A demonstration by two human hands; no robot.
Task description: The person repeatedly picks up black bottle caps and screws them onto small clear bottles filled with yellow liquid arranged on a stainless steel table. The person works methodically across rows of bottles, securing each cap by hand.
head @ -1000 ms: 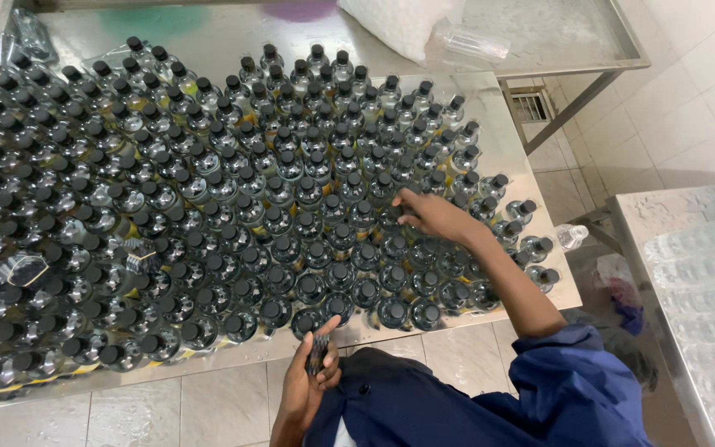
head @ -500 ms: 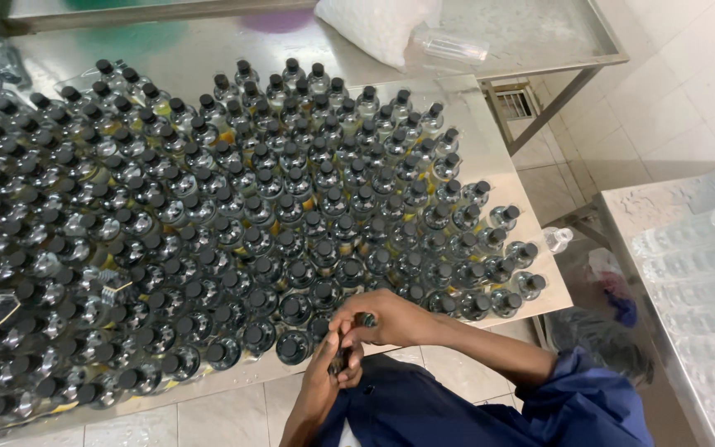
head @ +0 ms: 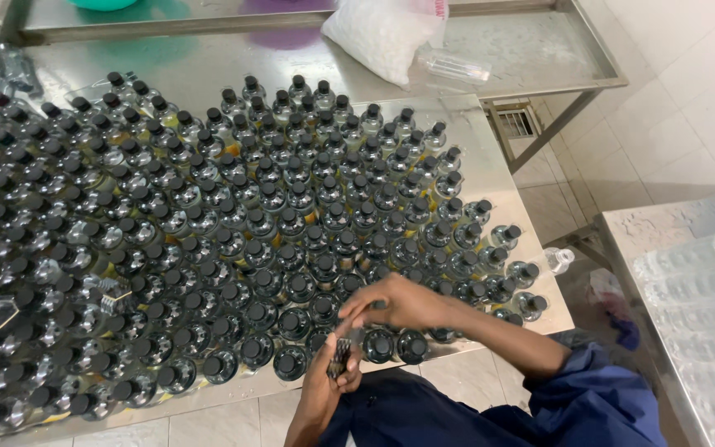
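— Black and small, that is all I can make of the thing in the left hand [head: 330, 382]: a little stack of caps [head: 340, 358], by the look of it, pinched upright between thumb and fingers just off the near edge of the steel table [head: 490, 178].

— And the right hand [head: 399, 302]?

— It comes in from the right side and curls over the top of that stack, fingertips closed on its upper end. Whether it has already pulled one piece free, I cannot tell; the fingers hide the join.

— Which way does the stack run?

— Its long axis points away from the body, up toward the table. The nearest capped bottle [head: 378, 343] stands just beyond it, right at the near edge, with another bottle [head: 413, 345] touching it on the right.

— So which hand is closer to the bottles?

— The right one. It hovers above the near rows, while the left sits lower and nearer the body, over the blue sleeve [head: 606, 389].

— Farther out?

— Clear bottles with black tops, packed shoulder to shoulder across the table toward its far edge. At the far right corner lies a white bag [head: 378, 33] with a clear bottle on its side [head: 455, 64] beside it.
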